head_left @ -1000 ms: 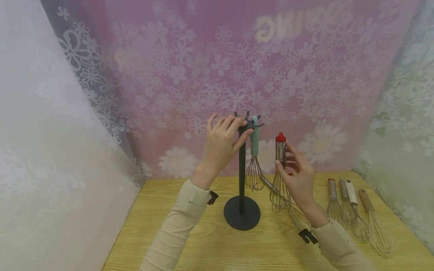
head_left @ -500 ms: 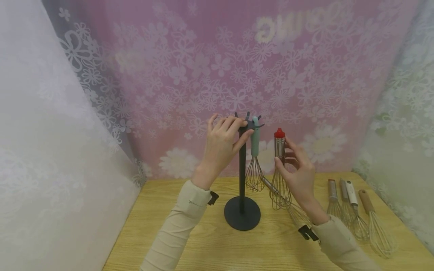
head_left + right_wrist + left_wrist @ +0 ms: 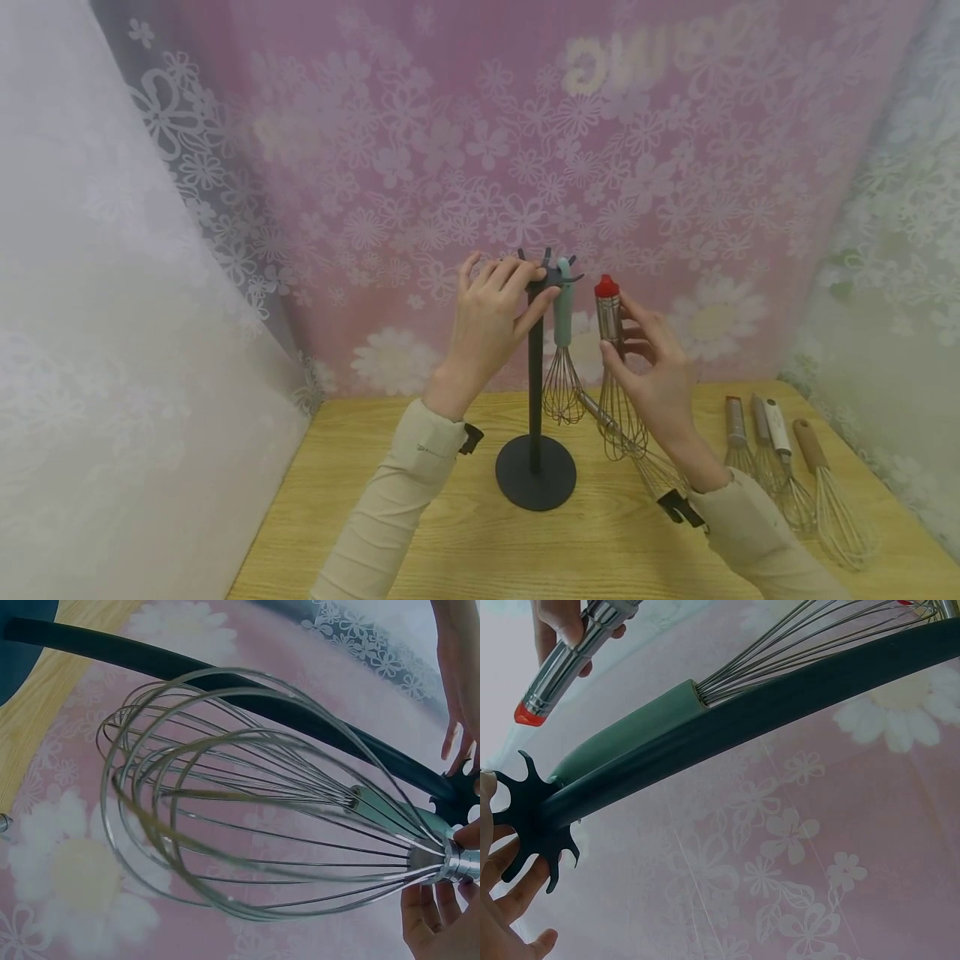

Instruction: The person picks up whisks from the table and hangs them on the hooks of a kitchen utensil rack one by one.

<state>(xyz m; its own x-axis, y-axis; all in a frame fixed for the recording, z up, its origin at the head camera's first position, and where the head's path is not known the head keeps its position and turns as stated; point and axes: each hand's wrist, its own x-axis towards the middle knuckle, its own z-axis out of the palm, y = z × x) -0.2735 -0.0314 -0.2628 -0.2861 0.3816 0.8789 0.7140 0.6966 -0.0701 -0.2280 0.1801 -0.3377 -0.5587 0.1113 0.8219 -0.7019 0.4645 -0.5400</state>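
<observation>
A black utensil stand (image 3: 536, 367) with a ring of hooks at its top stands upright on the table. My left hand (image 3: 491, 312) grips the hooked top with thumb and fingers. From one hook hangs a whisk with a mint-green handle (image 3: 562, 321), its wires down beside the pole. To the right of it, my right hand (image 3: 660, 375) pinches the metal handle of a whisk with a red end cap (image 3: 607, 287). That whisk is held upright, wires (image 3: 277, 862) down, its cap slightly below hook height and apart from the hooks.
Behind the held whisk, another metal-handled whisk (image 3: 596, 408) lies on the wooden table (image 3: 360, 500). Several more whisks lie at the right, among them one with a white handle (image 3: 777, 425) and one with a brown handle (image 3: 808, 442). A flowered pink curtain (image 3: 390, 200) hangs behind.
My right hand has raised the red-capped whisk a little and brought it left, closer to the stand. The left hand and the stand have stayed in place.
</observation>
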